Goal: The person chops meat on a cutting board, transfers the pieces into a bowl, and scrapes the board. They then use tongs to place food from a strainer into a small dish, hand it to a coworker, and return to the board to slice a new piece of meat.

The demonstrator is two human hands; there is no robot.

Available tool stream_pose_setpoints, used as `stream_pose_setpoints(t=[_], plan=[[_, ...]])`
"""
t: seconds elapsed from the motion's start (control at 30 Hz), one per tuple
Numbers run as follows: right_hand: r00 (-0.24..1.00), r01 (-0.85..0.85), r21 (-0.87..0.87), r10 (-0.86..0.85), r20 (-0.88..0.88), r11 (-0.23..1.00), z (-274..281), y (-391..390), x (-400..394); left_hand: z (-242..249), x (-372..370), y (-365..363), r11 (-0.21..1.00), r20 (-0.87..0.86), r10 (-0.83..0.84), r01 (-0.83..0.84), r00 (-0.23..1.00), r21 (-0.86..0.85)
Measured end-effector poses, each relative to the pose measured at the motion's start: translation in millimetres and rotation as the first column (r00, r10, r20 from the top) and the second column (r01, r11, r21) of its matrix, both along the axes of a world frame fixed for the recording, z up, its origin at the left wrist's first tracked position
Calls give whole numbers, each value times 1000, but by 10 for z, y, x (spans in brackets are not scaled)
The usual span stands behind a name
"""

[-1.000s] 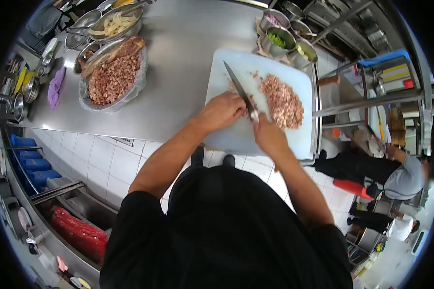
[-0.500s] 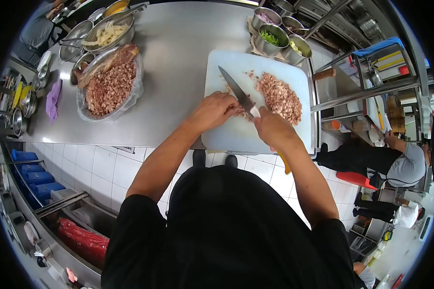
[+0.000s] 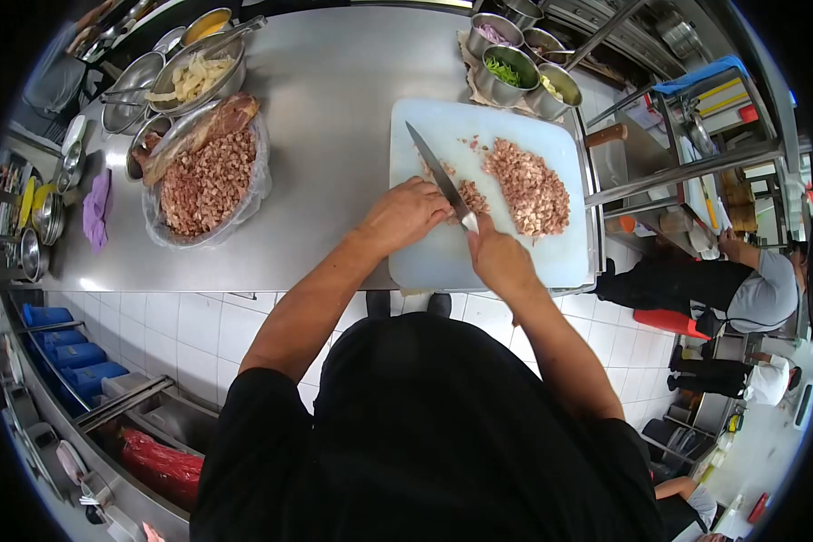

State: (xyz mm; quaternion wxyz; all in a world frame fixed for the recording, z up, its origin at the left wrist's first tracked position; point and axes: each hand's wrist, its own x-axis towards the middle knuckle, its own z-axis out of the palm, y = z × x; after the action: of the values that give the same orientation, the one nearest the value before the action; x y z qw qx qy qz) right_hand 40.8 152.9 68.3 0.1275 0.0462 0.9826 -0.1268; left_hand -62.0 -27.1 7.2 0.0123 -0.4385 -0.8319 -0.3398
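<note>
My right hand (image 3: 504, 260) grips a long kitchen knife (image 3: 437, 170) by its handle. The blade slants toward the far left across a white cutting board (image 3: 415, 257). Close against the blade's left side is my left hand (image 3: 406, 215), fingers curled down on a bit of meat mostly hidden under them. Small chopped meat (image 3: 472, 196) lies just right of the blade, and a few bits sit beyond my left fingers. A larger heap of diced meat (image 3: 528, 188) covers the board's right part.
On the steel table (image 3: 334, 108), a plastic-lined bowl of diced meat (image 3: 206, 181) stands left, a large meat piece (image 3: 210, 135) on top. Metal pots, one with chopped greens (image 3: 506, 72), stand behind the board. A purple cloth (image 3: 98, 210) lies far left. A co-worker (image 3: 696, 289) stands at right.
My right hand and the knife handle have shifted slightly nearer to me and left. More chopped meat shows right of the blade. The yellow thing beneath my right wrist is out of sight.
</note>
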Motion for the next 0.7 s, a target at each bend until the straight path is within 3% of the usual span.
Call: stream_pose_setpoints(t=[0.07,0.17,0.2,0.33,0.4,0.5,0.6,0.7], plan=[[999,-52,6,53,-13,999,86,38,-73,-34,79,-11,1000,32,-25,25,999,-3],[995,0,23,-3,103,1000,278,-16,37,22,27,-35,1000,12,-11,11,1000,2],[992,54,22,-56,117,998,96,-62,97,35,47,-34,1000,-15,-14,14,1000,5],[999,44,7,-44,17,999,24,-109,39,-57,6,-49,997,-84,-71,72,994,7],[999,-4,4,4,40,1000,147,-7,-48,-37,-30,-97,998,-12,-24,24,1000,52],[987,105,-7,-103,124,994,130,-180,127,58,-82,-201,991,71,72,-80,995,109],[997,71,-45,-71,4,996,-64,-97,74,95,-158,-258,964,131,127,-153,983,217],[997,77,-100,-74,32,992,138,-28,30,196,-85,-362,938,229,199,-252,953,236]])
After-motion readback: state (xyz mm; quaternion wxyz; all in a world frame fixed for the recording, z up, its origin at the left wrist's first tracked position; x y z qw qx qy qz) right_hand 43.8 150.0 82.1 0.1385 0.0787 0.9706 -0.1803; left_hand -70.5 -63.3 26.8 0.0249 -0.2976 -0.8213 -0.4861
